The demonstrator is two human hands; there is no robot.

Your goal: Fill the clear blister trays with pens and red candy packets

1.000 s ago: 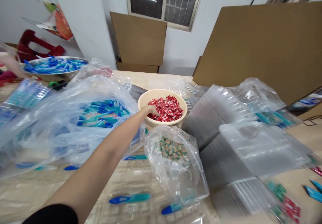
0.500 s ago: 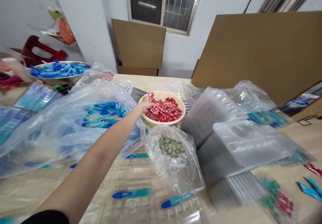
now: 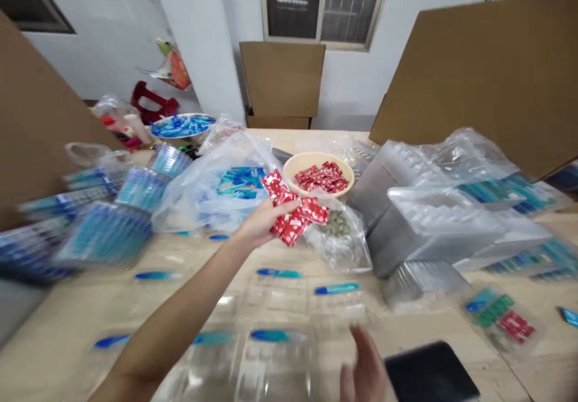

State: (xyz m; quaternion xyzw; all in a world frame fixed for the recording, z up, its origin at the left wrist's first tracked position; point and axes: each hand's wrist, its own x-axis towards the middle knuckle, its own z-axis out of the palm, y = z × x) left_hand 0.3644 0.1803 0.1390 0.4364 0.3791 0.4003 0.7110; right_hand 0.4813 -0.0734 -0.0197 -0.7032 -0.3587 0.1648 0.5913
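Note:
My left hand is closed on several small red-and-white packets, fanned out above the table. Behind it, a cream bowl holds a heap of the same packets. Low in the view is my right hand, blurred, its fingers stretched out and nothing visible in them. Below the left hand lie clear plastic blister trays, several with a blue-and-teal pen-like item in them. A clear bag with small green-and-brown pieces sits just beyond the held packets.
Stacked clear trays stand on the right, near a filled blister pack and a dark flat tablet-like object. At left are a bag of blue-teal items and bundled packs. Cardboard rises behind.
My left hand has come out of the bowl towards me, carrying several red packets. My right hand has entered at the bottom. The view has shifted, showing more of the left side.

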